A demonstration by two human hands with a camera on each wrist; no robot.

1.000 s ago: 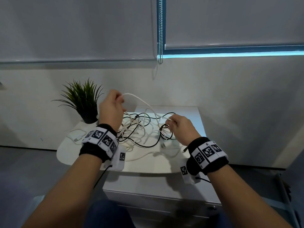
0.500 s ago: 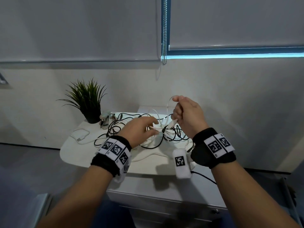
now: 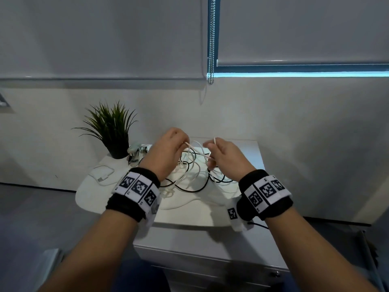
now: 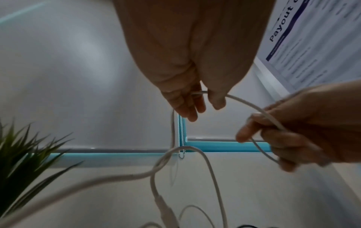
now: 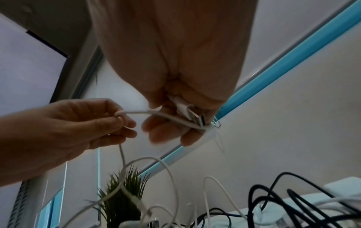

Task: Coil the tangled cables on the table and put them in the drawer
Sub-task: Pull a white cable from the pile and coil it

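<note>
tabletop [image 3: 109, 199]: white, glossy
cables [image 3: 189, 175]: a mix of white and black strands
cable in the hands [image 4: 254, 109]: white, with a white plug and silver metal tip at the right hand [image 5: 175, 108]
plant [image 3: 109, 123]: dark green spiky leaves in a black pot
wristbands [image 3: 134, 190]: black, each with a white strip of black-and-white square code patterns
adapter near the left edge [image 3: 103, 172]: white
drawer unit [image 3: 210, 260]: light grey
wall [image 3: 294, 133]: off-white
blinds [image 3: 105, 34]: pale grey, with a silver bead chain [image 3: 211, 39]
window gap [image 3: 294, 74]: bright turquoise line
</note>
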